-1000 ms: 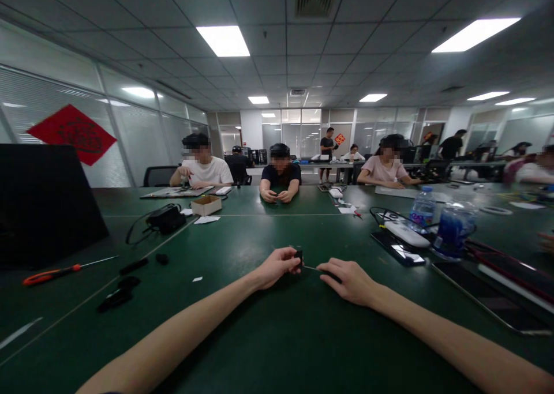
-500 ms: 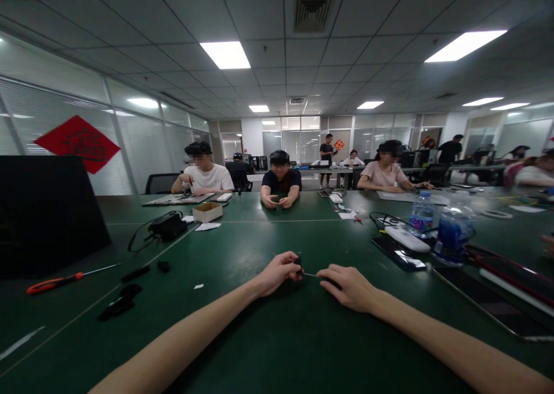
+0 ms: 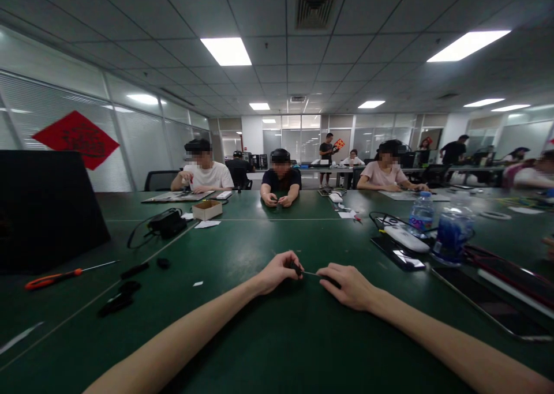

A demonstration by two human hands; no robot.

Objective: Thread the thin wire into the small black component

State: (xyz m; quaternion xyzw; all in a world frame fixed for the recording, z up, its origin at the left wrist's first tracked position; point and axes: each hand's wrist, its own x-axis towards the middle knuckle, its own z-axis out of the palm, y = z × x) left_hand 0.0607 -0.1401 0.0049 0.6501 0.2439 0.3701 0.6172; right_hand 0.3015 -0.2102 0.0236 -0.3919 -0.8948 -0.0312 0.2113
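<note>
My left hand (image 3: 277, 271) rests on the green table (image 3: 268, 336) and pinches a small black part (image 3: 296, 267) between its fingertips. My right hand (image 3: 348, 284) lies just to its right, fingers closed round the dark handle of a thin tool (image 3: 322, 276). The tool's slender metal shaft runs left to the small black part and touches it. Both forearms stretch out from the lower edge of the view.
An orange-handled screwdriver (image 3: 52, 278) and several small black parts (image 3: 119, 301) lie at the left, near a black screen (image 3: 43, 209). A phone (image 3: 396, 252), bottles (image 3: 452, 232) and a tablet (image 3: 489, 301) sit at the right. Other people sit across the table.
The small black part has turned in my left fingers and shows less above them. Both hands stay in nearly the same place; the view shifted slightly.
</note>
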